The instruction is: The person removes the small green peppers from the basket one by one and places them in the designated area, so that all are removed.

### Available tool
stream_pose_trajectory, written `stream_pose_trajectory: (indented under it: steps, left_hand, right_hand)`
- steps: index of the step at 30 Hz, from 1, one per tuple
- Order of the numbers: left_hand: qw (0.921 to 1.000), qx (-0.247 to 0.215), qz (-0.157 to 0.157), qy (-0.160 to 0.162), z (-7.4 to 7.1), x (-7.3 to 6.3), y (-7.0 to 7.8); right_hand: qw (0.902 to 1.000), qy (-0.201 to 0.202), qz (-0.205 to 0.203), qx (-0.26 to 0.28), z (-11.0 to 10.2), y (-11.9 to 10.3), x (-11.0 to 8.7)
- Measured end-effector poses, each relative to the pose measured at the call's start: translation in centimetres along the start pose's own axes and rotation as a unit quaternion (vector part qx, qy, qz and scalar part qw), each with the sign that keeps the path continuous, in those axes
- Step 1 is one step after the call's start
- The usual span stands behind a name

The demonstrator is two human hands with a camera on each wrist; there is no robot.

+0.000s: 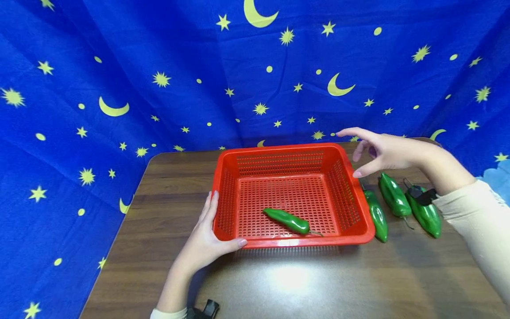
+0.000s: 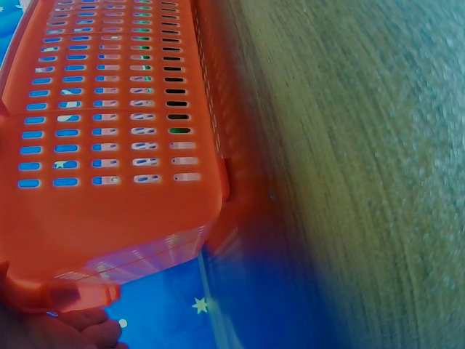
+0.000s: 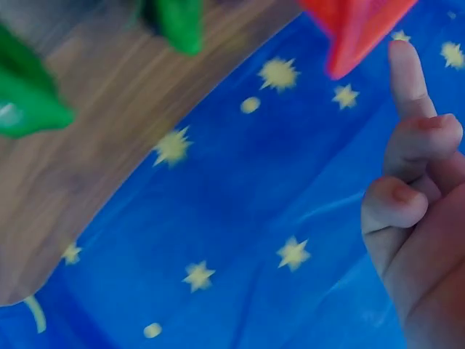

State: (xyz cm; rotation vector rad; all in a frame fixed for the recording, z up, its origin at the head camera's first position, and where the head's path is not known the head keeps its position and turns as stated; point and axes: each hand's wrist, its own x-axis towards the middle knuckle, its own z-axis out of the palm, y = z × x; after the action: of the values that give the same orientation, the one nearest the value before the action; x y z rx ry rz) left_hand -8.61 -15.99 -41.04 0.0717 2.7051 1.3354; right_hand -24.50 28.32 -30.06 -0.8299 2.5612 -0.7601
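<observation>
A red plastic basket (image 1: 307,241) with slotted walls sits on the table, one long green pepper (image 1: 288,220) lying on its floor near the front wall. My left hand (image 1: 201,246) grips the basket's front left corner, thumb over the front rim and fingers along the left side. In the left wrist view, fingertips show just beyond the rim. My right hand (image 1: 392,151) hovers by the basket's right rim, holding nothing, its index finger stretched out and the others bent loosely. Right of the basket lie three more green peppers (image 1: 394,195), partly under the right forearm.
The wooden table (image 1: 171,190) reaches back to a blue cloth (image 1: 179,44) printed with yellow stars and moons, which hangs behind and to the sides. Black straps with small devices (image 1: 205,309) sit at both wrists. Light glares off the tabletop before the basket.
</observation>
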Motion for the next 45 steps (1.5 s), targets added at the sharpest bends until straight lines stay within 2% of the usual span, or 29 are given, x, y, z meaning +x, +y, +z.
stream_pose_trajectory:
  steps: [4, 9, 14, 19, 24, 34, 45]
  left_hand:
    - [1.0000, -0.003, -0.003, 0.000, 0.0, 0.0, 0.0]
    - [1.0000, -0.007, -0.002, -0.002, 0.0, 0.0, 0.1]
    - [1.0000, -0.009, -0.002, -0.002, 0.0, 0.0, 0.1]
    - [0.9999, -0.011, -0.001, -0.003, 0.0, 0.0, 0.1]
    - [0.9999, -0.011, 0.003, -0.002, 0.0, 0.0, 0.0]
    - [1.0000, -0.007, 0.001, -0.004, 0.0, 0.0, 0.0]
    - [1.0000, -0.005, 0.000, -0.001, 0.1, 0.0, 0.0]
  right_hand:
    - [0.9992, -0.037, -0.014, 0.010, 0.5, -1.8, 1.8]
    - [0.9953, -0.095, 0.009, 0.015, 1.5, -3.5, 3.7]
    - [0.9897, -0.141, -0.020, 0.011, 3.4, -4.2, 5.5]
    - [0.9810, -0.192, -0.018, -0.021, 5.5, -5.2, 6.7]
    - [0.9697, -0.234, -0.033, -0.060, 7.1, -6.4, 7.7]
    - [0.9522, -0.287, -0.037, -0.097, 9.2, -8.2, 8.7]
    - [0.9401, -0.325, -0.006, -0.102, 11.4, -9.1, 9.7]
